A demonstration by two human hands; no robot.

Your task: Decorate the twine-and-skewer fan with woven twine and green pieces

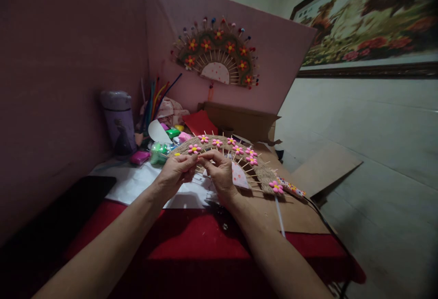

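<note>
In front of me my left hand and my right hand meet at the fingertips, both pinched closed. Whatever is between the fingers is too small and hidden to make out. Just behind them lies a fan-shaped craft of wound twine on thin wooden sticks. Pink flowers with yellow centres dot its twine band. A spotted white half-round piece sits at its inner middle, partly covered by my right hand. A yellow dot shows on the band near my left hand.
Bags of coloured clay, a purple tumbler and pipe cleaners stand at the back left. Cardboard and a patterned glue gun with a cord lie right. A finished-looking fan hangs on the pink panel. Red cloth covers the table.
</note>
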